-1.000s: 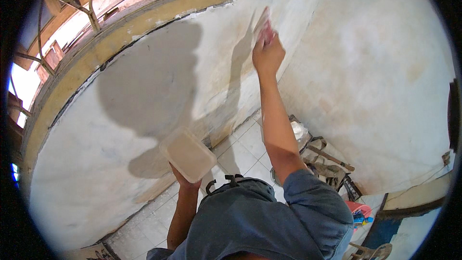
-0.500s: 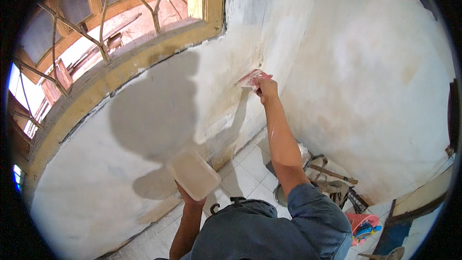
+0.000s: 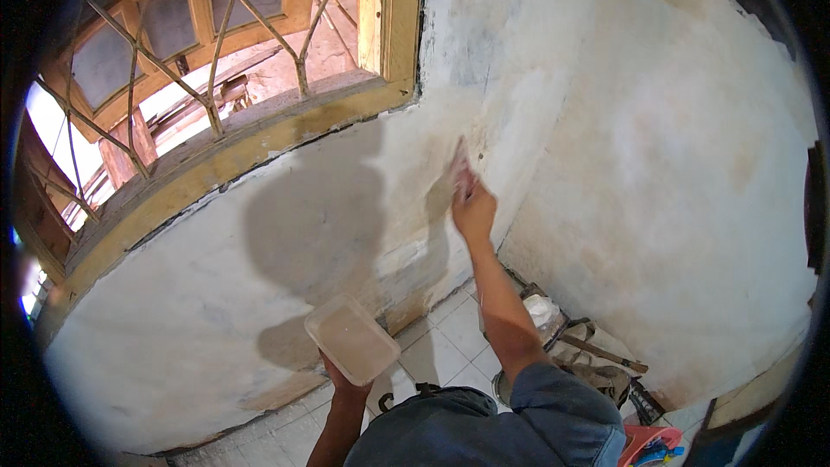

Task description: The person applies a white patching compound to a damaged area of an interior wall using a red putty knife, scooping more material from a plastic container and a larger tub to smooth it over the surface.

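Observation:
A reddish putty knife (image 3: 463, 175) with whitish smears is gripped in my right hand (image 3: 475, 207), its blade turned edge-on and pointing up along the wall. Behind it lies the patchy white and beige wall (image 3: 406, 164), close to the corner; whether the blade touches the surface I cannot tell. Low on the left, my left hand (image 3: 344, 374) holds a pale rectangular plastic tub (image 3: 353, 339) from below, its opening facing up. The contents of the tub are hard to make out. My shadow falls across the wall between the window and the tub.
A yellow wooden window frame (image 3: 259, 156) with metal bars (image 3: 212, 112) stands at upper left. On the tiled floor (image 3: 432, 350) to the right lie a bag (image 3: 596, 372), a wooden-handled tool (image 3: 605, 352) and a pinkish-red container (image 3: 644, 443). A second wall (image 3: 657, 190) meets the first at the corner.
My right hand has turned the putty knife from a slanted, flat-facing position to an upright, edge-on one. The view has shifted slightly; my left hand still holds the tub.

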### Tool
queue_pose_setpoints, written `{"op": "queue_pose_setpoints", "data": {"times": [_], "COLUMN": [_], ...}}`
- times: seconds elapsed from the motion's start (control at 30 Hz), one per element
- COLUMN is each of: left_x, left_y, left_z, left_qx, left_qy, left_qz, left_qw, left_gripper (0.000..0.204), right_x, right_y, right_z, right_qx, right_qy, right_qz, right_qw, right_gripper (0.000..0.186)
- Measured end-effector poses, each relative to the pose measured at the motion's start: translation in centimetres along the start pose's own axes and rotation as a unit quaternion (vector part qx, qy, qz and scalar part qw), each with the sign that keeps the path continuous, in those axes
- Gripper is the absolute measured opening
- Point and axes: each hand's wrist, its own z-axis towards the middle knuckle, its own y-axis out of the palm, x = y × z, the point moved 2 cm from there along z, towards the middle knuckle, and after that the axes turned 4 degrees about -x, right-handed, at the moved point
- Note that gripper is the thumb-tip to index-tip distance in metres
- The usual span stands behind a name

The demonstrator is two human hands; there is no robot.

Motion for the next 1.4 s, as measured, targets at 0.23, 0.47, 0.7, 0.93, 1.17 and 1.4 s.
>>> {"op": "queue_pose_setpoints", "data": {"times": [0.23, 0.47, 0.7, 0.93, 1.17, 1.4], "left_x": [-2.2, -2.6, -4.7, -4.6, -5.5, -4.9], "left_y": [-1.4, 1.0, 1.5, 1.1, 0.5, 0.6], "left_z": [0.0, 0.0, 0.6, 0.8, 1.1, 0.6], "left_qx": [0.002, -0.004, 0.002, -0.011, -0.010, 0.006], "left_qy": [0.008, 0.037, 0.041, 0.068, 0.065, 0.101], "left_qz": [0.007, 0.005, 0.028, 0.012, 0.032, 0.027], "left_qw": [1.000, 0.999, 0.999, 0.998, 0.997, 0.995], "left_gripper": [0.058, 0.056, 0.056, 0.056, 0.056, 0.058], "right_x": [1.0, 5.5, 5.2, -3.6, -1.1, 2.4], "right_y": [4.6, 0.9, 1.8, 0.6, 0.2, 0.7], "right_z": [5.0, -0.9, 10.6, 1.6, 11.0, 2.2], "right_qx": [-0.039, -0.073, 0.006, -0.065, 0.073, -0.078], "right_qy": [-0.009, 0.166, 0.208, -0.052, -0.058, -0.100], "right_qz": [-0.137, 0.351, 0.069, 0.070, -0.108, 0.045], "right_qw": [0.990, 0.918, 0.976, 0.994, 0.990, 0.991], "right_gripper": [0.017, 0.018, 0.028, 0.011, 0.008, 0.016]}}
